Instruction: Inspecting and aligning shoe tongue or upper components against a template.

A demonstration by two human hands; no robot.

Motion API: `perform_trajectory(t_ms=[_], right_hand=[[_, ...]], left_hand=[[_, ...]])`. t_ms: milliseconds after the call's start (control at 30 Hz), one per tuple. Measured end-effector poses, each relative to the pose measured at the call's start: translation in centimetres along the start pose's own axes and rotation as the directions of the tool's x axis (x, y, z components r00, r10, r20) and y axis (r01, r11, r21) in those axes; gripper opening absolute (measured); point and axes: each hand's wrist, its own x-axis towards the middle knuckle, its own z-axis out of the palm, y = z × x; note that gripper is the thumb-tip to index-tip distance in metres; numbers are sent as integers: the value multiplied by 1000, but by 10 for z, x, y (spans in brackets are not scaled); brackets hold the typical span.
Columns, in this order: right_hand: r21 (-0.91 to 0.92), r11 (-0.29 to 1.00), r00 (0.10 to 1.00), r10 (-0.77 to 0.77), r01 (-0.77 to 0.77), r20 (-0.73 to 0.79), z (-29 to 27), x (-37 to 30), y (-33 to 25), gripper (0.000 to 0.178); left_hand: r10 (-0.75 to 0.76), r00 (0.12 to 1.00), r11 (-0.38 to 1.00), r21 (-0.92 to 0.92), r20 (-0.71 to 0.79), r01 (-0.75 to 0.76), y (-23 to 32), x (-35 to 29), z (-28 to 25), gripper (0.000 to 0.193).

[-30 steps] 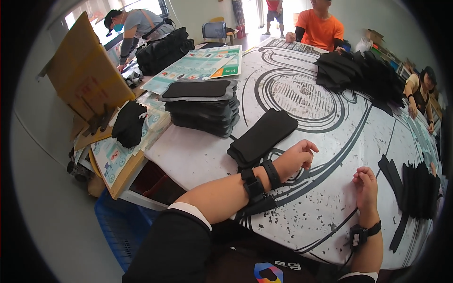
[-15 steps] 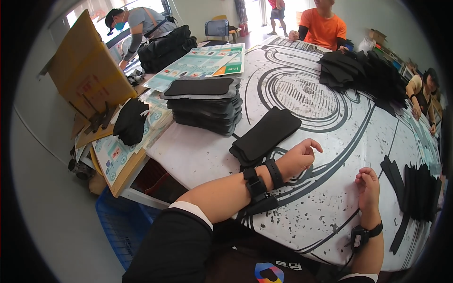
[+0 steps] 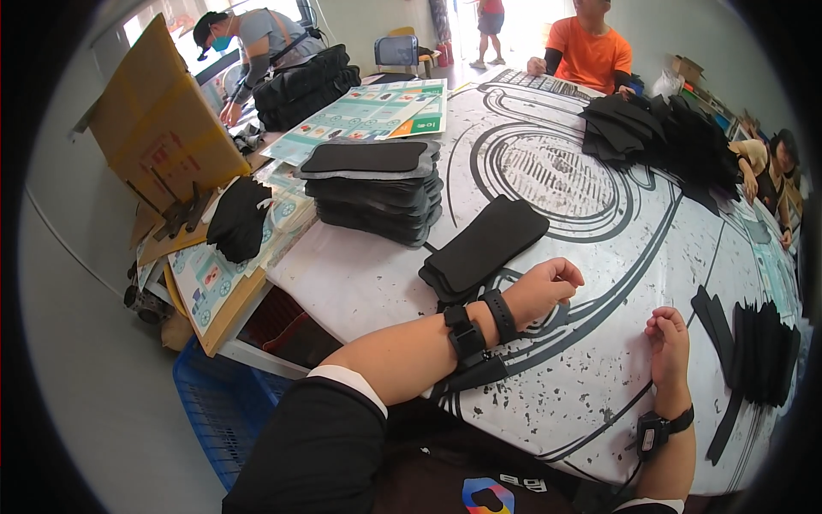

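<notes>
At far left I see a cardboard panel (image 3: 167, 116) standing tilted, with a dark bundle (image 3: 240, 221) lying at its right. Next, on the white, dark-lined table (image 3: 535, 424), rises a tall stack (image 3: 372, 204) of dark, grey-edged pieces, topped by a black one. To its right lie long black pads (image 3: 486, 244), set diagonally, just beyond the banded left wrist. The left hand (image 3: 546, 291) hovers or rests beside them, I cannot tell which; its fingers are bent, and whether their tips meet the thumb I cannot make out. The right hand (image 3: 668, 347) has its fingers curled upward; I cannot tell whether they close together. Above it in my view spreads a black heap (image 3: 672, 141); at far right, near this hand, black strips (image 3: 760, 355) lie side by side.
</notes>
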Motion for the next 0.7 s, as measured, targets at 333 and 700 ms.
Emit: perform_trajectory(t_ms=[333, 700], right_hand=[[-14, 1000, 1000, -4, 4, 9, 0, 1, -1, 9], [-46, 999, 1000, 0, 1, 31, 2, -1, 0, 10]], left_hand=[[10, 999, 1000, -23, 48, -9, -5, 4, -2, 11], [13, 993, 1000, 4, 118, -13, 2, -6, -1, 14]])
